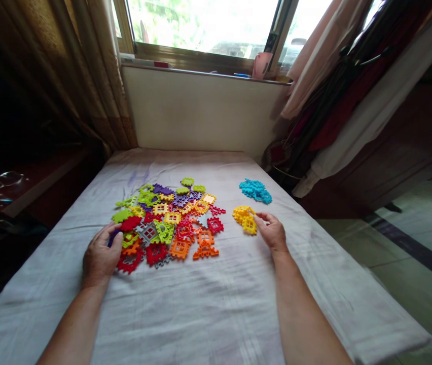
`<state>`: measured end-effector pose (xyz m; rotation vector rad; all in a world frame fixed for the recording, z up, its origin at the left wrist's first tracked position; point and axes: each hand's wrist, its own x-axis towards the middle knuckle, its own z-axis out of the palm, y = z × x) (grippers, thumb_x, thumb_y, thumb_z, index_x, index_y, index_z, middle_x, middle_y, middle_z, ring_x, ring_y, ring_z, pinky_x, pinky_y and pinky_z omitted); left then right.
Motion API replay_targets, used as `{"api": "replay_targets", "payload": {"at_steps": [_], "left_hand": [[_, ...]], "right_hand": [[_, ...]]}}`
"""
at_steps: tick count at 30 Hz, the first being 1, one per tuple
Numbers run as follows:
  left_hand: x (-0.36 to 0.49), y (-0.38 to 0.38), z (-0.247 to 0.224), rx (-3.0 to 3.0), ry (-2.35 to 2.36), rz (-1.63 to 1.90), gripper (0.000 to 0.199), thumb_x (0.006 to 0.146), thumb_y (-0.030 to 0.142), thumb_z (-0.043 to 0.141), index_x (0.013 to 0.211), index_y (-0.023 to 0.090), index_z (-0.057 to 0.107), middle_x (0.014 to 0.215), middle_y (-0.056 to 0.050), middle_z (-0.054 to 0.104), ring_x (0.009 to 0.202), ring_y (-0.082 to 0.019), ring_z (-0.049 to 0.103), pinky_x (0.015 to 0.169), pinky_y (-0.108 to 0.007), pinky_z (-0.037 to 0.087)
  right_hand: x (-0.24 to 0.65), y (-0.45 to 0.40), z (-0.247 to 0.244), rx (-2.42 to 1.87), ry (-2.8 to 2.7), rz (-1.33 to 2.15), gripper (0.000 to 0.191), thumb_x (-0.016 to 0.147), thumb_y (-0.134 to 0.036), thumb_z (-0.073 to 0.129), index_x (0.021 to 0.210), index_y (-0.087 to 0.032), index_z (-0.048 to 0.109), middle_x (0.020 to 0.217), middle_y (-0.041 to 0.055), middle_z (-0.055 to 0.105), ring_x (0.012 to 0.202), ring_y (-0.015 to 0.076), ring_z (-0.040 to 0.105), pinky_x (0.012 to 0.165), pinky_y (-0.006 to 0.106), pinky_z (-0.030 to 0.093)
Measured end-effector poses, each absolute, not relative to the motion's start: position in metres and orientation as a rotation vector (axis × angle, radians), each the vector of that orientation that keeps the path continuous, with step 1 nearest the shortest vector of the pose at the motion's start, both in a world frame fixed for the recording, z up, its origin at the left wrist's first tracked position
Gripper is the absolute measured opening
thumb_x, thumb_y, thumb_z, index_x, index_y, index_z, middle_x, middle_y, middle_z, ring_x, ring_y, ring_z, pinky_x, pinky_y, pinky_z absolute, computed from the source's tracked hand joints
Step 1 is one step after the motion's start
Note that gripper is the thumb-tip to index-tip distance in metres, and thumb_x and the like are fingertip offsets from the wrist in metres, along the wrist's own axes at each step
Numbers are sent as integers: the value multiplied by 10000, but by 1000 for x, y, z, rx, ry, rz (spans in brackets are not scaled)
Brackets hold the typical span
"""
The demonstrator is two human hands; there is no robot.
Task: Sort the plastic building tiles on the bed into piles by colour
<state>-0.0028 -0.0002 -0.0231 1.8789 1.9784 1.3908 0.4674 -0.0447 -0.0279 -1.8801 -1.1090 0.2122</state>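
A mixed pile of plastic interlocking building pieces [172, 218], with notched edges, lies on the cloth-covered table. It has red, orange, yellow, green, purple and grey pieces. My left hand [102, 253] rests at the pile's left edge, thumb and fingers apart around a dark blue piece [113, 237]; whether it grips that piece is not clear. To the right sits a smaller group of yellow building pieces [245, 219]. My right hand [272, 232] touches its right side, thumb and forefinger pinched on a yellow piece. Behind this group is a heap of light blue pieces [255, 191].
A pale cloth [185, 309] covers the table, which meets a low wall [201, 109] under a window. Curtains [98, 76] hang at left, beside a dark side table [26, 187] with glasses. Clothes [337, 137] hang at right. A pink cup [261, 65] stands on the sill.
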Motion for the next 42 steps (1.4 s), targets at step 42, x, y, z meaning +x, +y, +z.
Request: {"api": "replay_targets", "payload": {"at_steps": [42], "left_hand": [[1,-5,-15,1815,2023,1246,333,801,403,513,1008,233,712,1059,-61,745,1007,-241,689,947,-368,532]], "right_hand": [[330,-24,13,-1647,-1904,14,199,901,-323,573,1006,-256,727,1076,66,702,1027,226,587,957,362,407]]}}
